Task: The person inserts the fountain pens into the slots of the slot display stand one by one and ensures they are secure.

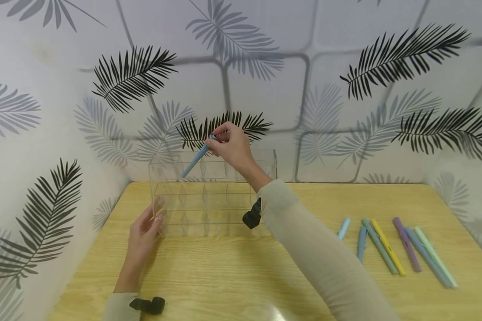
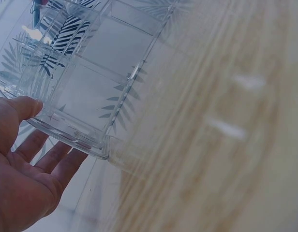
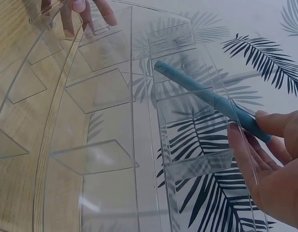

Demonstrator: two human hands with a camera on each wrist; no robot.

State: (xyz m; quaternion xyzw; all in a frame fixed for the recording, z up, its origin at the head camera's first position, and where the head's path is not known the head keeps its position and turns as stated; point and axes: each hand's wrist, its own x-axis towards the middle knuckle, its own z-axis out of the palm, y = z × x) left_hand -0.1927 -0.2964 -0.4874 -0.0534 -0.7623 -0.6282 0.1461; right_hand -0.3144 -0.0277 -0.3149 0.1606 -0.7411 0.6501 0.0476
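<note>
A clear plastic organizer (image 1: 217, 216) with rows of small divided compartments stands on the table near the wall. My right hand (image 1: 234, 147) pinches a blue pen (image 1: 195, 160) near its upper end, between thumb and fingers. The pen slants down to the left at the organizer's top row; in the right wrist view its free end (image 3: 161, 65) is by the top compartments, and I cannot tell whether it is inside one. At the organizer's lower left side, my left hand (image 1: 142, 232) grips the side wall, thumb (image 2: 29, 106) on one face and fingers on the other.
On the right of the wooden table (image 1: 225, 276) lie several pens: a light blue one (image 1: 343, 228), a green one (image 1: 379, 246), a yellow one (image 1: 388, 248), a purple one (image 1: 407, 244) and others. A leaf-patterned wall (image 1: 265, 102) rises behind.
</note>
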